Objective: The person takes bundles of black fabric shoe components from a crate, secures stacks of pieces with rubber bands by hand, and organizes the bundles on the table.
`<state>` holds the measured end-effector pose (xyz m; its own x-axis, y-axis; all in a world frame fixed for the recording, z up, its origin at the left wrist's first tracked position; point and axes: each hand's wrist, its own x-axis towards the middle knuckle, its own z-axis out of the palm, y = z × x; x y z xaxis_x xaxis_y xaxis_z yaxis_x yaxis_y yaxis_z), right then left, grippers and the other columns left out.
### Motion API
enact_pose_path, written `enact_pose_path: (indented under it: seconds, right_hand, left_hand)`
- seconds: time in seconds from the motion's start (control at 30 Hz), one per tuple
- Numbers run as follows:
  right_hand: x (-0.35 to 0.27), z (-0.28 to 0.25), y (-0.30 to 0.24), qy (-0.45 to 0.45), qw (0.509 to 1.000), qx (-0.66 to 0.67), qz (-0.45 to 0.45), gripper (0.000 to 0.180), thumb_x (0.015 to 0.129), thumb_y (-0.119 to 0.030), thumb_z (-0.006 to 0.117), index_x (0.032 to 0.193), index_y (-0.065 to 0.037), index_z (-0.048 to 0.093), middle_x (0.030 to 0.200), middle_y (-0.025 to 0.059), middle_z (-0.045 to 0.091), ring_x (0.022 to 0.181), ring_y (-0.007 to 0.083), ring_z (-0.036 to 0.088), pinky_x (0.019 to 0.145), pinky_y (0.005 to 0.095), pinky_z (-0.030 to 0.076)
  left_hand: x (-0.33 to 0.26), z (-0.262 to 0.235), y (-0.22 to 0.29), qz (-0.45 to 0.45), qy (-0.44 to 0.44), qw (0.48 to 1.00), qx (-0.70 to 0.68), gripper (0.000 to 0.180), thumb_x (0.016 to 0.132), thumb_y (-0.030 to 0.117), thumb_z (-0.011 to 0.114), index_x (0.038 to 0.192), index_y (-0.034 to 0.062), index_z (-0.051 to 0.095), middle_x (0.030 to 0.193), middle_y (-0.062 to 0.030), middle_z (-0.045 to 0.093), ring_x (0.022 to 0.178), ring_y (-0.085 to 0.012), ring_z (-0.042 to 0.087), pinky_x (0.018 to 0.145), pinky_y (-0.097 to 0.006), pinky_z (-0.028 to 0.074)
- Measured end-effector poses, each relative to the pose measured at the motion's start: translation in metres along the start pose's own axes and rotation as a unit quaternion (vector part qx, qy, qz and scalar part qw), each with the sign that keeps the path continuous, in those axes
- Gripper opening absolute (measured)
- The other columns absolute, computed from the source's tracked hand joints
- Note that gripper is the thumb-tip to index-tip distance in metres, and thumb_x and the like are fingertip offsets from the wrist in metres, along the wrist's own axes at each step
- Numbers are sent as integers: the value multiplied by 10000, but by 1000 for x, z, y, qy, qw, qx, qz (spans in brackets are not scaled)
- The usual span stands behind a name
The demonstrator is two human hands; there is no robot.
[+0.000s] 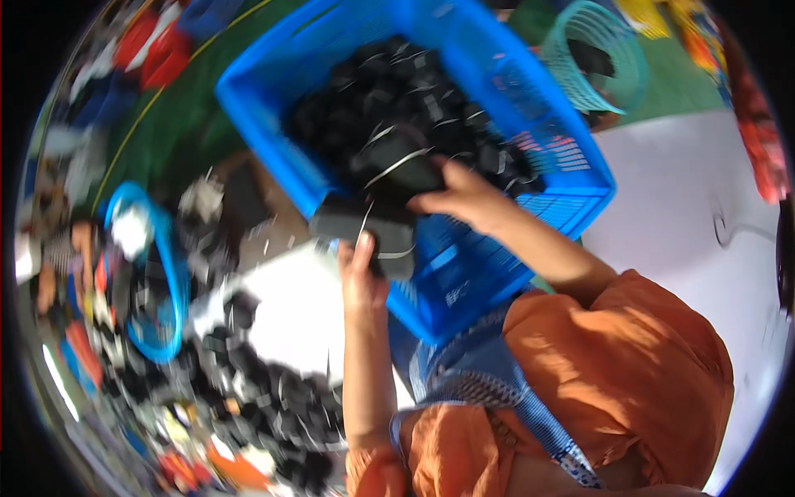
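In front of me stands a large blue plastic basket [273,137], part full of a heap of black bundles [381,79] with thin white bands. My left hand [362,277] is closed on a flat dark bundle [389,248] crossed by a white band, held over the basket's near left rim. Further right, my right hand [464,197] grips a second black bundle [406,170], also with a white band round it, above the heap. The two bundles are close together; whether they touch is unclear. Motion blur hides what the bundles are made of.
A pale green round basket [571,62] with something dark inside stands beyond the blue one. At left is a bright blue basket [170,282]. Many loose black pieces [281,406] lie at lower left, beside a white surface [298,315]. Another pale surface [679,190] lies to the right.
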<state>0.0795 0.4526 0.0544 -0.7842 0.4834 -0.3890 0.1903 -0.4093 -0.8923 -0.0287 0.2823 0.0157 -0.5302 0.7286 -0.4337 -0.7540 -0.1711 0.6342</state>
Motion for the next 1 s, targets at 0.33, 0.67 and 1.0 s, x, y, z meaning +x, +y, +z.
enact_pose_path:
  seconds: [0.33, 0.67, 1.0]
  right_hand:
    - [-45, 113, -9, -195, 979, -40, 45, 665, 745, -171, 705, 1298, 71, 425, 1171, 110, 556, 1107, 168, 516, 980, 308, 395]
    - [-51, 194, 29, -303, 943, -107, 84, 586, 759, -201, 676, 1250, 47, 476, 1111, 83, 574, 1032, 146, 537, 933, 300, 411]
    - [-50, 294, 64, -413, 875, -238, 79, 565, 718, -144, 614, 1228, 59, 480, 1102, 85, 576, 999, 137, 532, 916, 279, 404]
  left_hand:
    - [-133, -74, 19, 126, 31, 980, -149, 514, 768, 320, 726, 1144, 32, 525, 1025, -120, 629, 898, -245, 640, 801, -383, 547]
    - [-206, -136, 12, 212, 83, 955, -192, 564, 731, 325, 783, 1109, -24, 550, 989, -110, 652, 894, -196, 648, 813, -316, 530]
    - [-276, -192, -8, 266, 126, 920, -259, 738, 708, 310, 813, 1282, 19, 453, 1088, -57, 601, 990, -174, 609, 876, -318, 491]
